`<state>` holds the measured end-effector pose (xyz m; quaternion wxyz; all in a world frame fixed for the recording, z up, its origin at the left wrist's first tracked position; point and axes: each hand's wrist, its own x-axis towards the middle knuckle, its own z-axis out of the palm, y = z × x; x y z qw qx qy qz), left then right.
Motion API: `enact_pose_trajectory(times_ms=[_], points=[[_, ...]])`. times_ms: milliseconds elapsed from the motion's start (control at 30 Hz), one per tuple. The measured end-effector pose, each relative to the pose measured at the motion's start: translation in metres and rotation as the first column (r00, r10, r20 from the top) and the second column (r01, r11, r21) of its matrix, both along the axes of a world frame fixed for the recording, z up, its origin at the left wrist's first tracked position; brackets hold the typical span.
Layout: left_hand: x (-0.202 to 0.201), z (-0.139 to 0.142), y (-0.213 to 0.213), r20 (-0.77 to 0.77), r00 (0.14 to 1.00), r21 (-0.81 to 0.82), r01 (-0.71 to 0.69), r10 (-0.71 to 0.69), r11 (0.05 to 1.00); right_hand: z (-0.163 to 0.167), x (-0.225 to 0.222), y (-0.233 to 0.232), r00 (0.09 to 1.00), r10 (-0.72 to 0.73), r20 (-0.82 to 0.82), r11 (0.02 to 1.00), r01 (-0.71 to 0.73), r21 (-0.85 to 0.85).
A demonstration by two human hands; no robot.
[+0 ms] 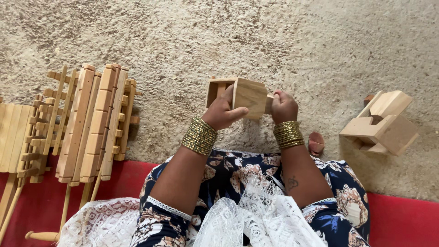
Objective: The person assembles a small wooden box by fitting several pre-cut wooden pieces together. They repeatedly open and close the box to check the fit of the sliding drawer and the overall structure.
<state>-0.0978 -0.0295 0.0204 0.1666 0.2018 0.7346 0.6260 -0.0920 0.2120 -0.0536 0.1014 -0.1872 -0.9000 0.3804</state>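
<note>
Firmly clamped between both hands: a small open wooden box (238, 95), lifted just above the rough stone floor (297, 41). Left hand (222, 112) wrapped round its near face, thumb across the front panel; right hand (283, 107) pinching a short peg at its right side. Wrists bent inward, bangled, forearms converging from the lap. Risk, by judgement: peg slipping free and panels loosening. Right of the box, a second wooden block assembly (382, 122); left, stacked slatted wooden frames (91, 121).

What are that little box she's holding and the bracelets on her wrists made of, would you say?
The box, held by the left hand and right hand, looks like pale, unpainted wood: matte, with faint grain. The bracelets look like metal, gold-coloured and shiny, though coated plastic is possible.
</note>
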Motion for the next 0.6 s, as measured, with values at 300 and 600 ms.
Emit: enact_pose_trajectory(times_ms=[300, 600], points=[[-0.001, -0.005, 0.000, 0.048, 0.999, 0.063, -0.003, 0.000, 0.998, 0.004, 0.003, -0.021, 0.932, 0.294, -0.210, 0.953, -0.269, 0.140], [-0.005, -0.006, 0.002, 0.083, 0.996, 0.082, 0.002, -0.008, 0.997, -0.013, 0.000, 0.002, 0.989, 0.084, -0.117, 0.985, -0.065, 0.160]])
